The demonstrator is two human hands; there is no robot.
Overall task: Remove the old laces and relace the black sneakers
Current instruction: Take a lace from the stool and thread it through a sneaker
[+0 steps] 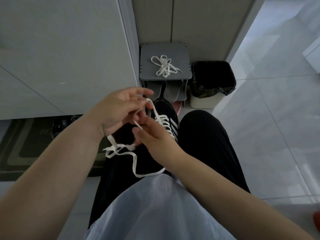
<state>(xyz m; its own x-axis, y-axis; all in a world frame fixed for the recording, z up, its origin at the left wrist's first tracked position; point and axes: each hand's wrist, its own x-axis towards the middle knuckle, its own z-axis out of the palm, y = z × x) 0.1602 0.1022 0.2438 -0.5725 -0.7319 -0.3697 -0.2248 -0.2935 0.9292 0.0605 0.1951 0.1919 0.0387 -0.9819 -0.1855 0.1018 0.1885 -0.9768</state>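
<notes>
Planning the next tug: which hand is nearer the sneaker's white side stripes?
Right. The right hand pinches the lace just beside the stripes on the sneaker. The left hand holds the lace's loop farther away, to their left.

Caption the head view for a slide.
The left hand and right hand hold a white lace over the black sneaker; another lace lies on the grey rack.
</notes>
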